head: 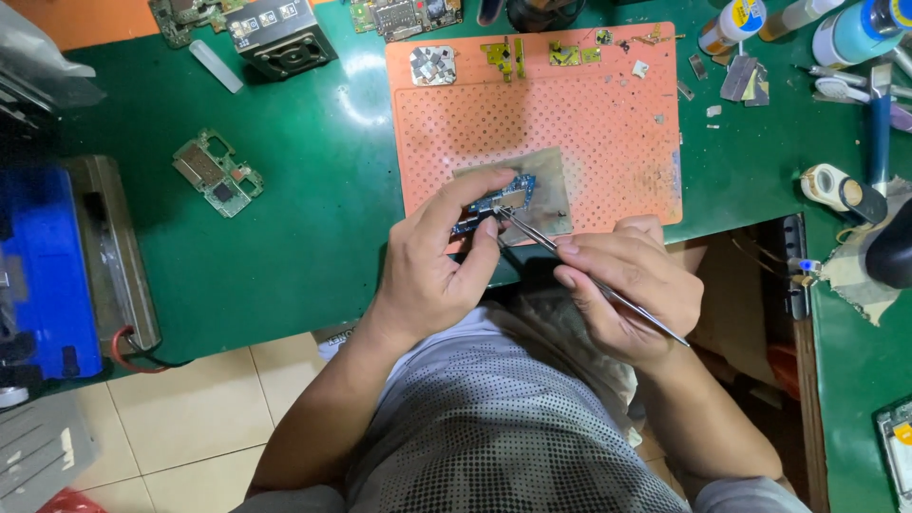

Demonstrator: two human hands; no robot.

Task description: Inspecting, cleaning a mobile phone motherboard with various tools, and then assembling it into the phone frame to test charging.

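Nearest the camera, the person's grey dotted shirt (503, 418) fills the lower centre, with both forearms rising from it toward the green surface (304, 218). The right hand (632, 285) holds a pair of metal tweezers (589, 275) in a pen grip, fingers closed narrowly around the shaft; the tips point up and left and meet the small blue circuit board (502, 201). The left hand (432, 261) pins that board, index finger laid along its upper edge and thumb pressed at its lower edge, the fingers closed on it. The board sits on a worn grey pad (546, 185) at the near edge of an orange perforated work mat (570, 114), just past the edge of the surface. To the left, well apart from the hands, a green circuit board (217, 173) lies flat on the surface, and a blue device in a metal housing (57, 266) stands at the far left edge. At the back of the mat lie a square metal shield (433, 65) and small yellow-green parts (508, 55). Beyond, a dark boxed module (280, 33) rests near the far edge. To the right stand bottles and jars (836, 28), with hand tools (879, 114) and a tape roll (836, 187) just beside them.
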